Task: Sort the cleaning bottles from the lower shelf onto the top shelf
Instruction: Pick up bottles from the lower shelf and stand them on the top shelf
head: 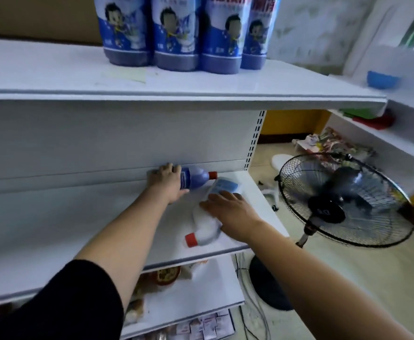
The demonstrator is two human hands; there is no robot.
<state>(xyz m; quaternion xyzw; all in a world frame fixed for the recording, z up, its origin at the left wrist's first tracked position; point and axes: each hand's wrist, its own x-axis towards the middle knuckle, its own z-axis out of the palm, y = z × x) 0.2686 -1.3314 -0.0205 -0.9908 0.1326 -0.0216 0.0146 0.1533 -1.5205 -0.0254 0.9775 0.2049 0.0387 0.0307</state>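
Everything lay sideways on the lower shelf (78, 229).
My left hand (166, 179) held the blue bottle (193, 179) at the back edge; my right hand (233, 212) covered the white bottle (206, 229), cap frontward (grip unclear).

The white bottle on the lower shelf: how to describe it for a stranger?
On the white rack, look at the right end of the lower shelf. Two red-capped bottles lie there. This white bottle is nearer the front edge, cap toward you, unlike the blue bottle behind it.

Both arms outstretched, left hand (167, 182) gripping blue bottle (194, 179), right hand (230, 213) flat, palm down
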